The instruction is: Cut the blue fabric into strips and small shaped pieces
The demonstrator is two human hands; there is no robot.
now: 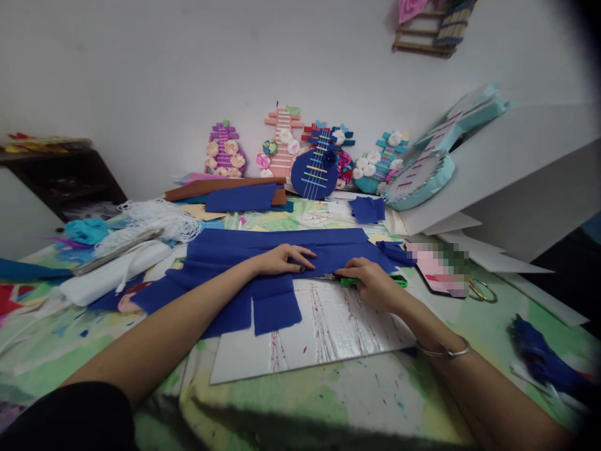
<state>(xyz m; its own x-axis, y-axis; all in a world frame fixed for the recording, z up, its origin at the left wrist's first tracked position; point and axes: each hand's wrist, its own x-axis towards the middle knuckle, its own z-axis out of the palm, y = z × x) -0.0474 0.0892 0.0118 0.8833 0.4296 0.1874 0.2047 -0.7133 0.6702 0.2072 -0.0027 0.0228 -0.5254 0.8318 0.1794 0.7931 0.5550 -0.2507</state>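
Black sleeve [70,413] showed left of the near edge of the table [244,401]; the left hand [282,260] lay open on blue sheets [277,300]. A white board [323,332] lay toward that edge; rightward, the right hand [373,285] gripped green-handled scissors [348,282] at the sheets' edge.

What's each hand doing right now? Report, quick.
Left hand: open, fingers spread on the blue, creased sheet material.
Right hand: closed, holding the slim green-handled tool.
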